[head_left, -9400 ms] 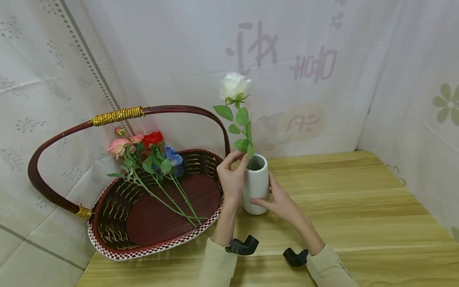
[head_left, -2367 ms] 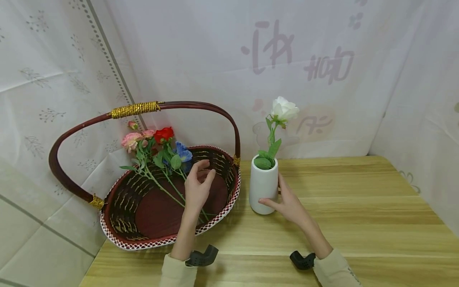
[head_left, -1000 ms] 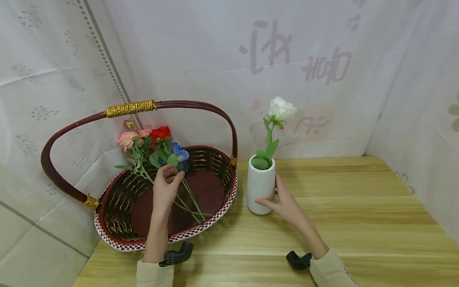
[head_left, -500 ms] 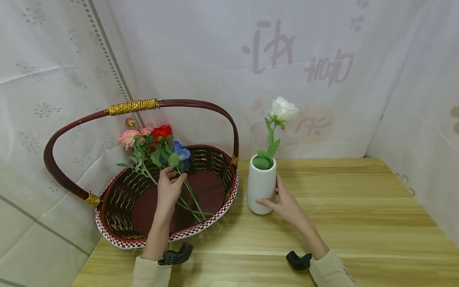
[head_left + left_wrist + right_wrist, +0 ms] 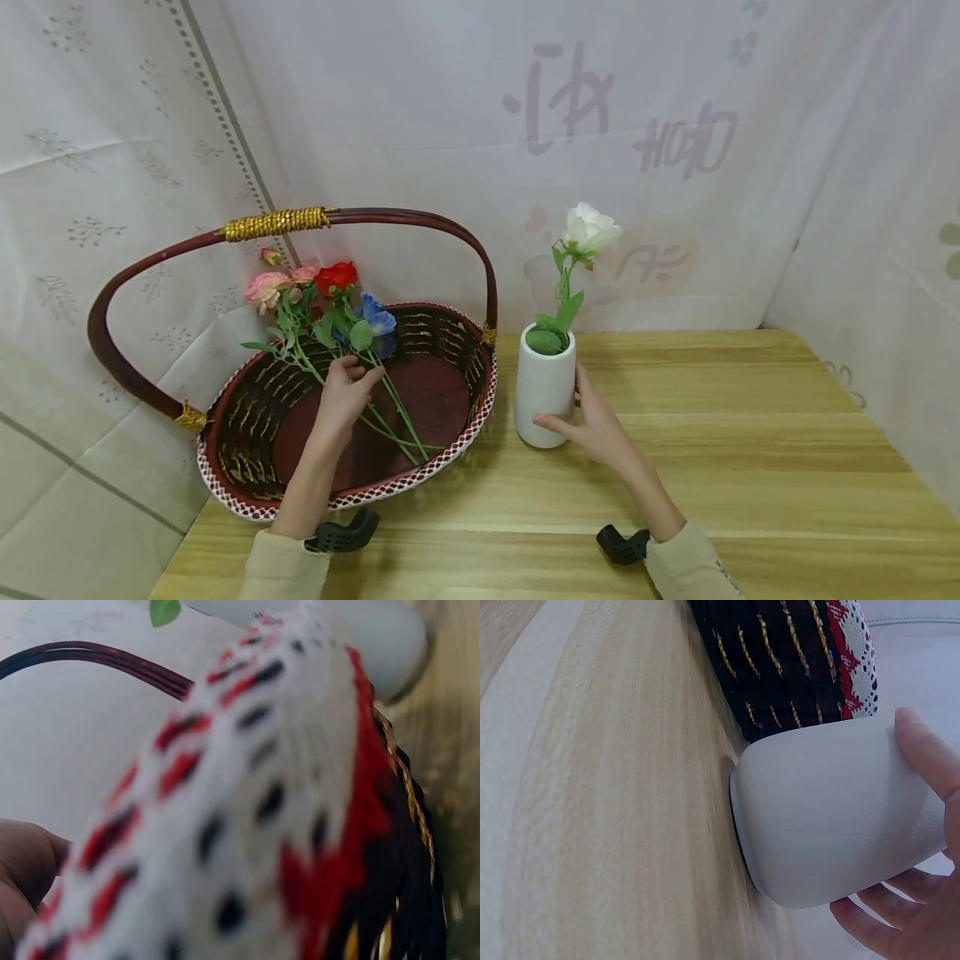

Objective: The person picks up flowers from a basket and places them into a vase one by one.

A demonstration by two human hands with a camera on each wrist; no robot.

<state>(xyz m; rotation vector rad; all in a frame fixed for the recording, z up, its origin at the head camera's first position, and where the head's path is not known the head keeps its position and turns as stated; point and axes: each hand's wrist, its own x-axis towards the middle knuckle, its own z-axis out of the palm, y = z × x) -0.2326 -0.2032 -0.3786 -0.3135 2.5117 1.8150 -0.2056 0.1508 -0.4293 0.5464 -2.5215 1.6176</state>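
My right hand (image 5: 592, 421) grips a white vase (image 5: 536, 400) low on its side, thumb in front and fingers behind. A white rose (image 5: 590, 229) stands in the vase, its leaves at the mouth. Inside the wicker basket (image 5: 258, 510), a pink flower (image 5: 267, 290), a red rose (image 5: 337, 276) and a blue flower (image 5: 377, 315) lean against the back rim. My left hand (image 5: 345, 400) is over the basket at the stems below the blue flower, fingers bent and thumb near them. Whether it pinches a stem is not clear. The left wrist view is mostly filled by the basket's lace rim (image 5: 247, 757).
The basket's tall handle (image 5: 405, 218), bound with gold cord, arches over the flowers. Close by its right side is the vase. Wood-grain tabletop (image 5: 750, 467) extends to the right, and printed white cloth (image 5: 420, 100) hangs behind.
The white rose, earlier held above the vase by my left hand, now stands in it. My left hand has moved left to the stems in the basket. My right hand stays on the vase.
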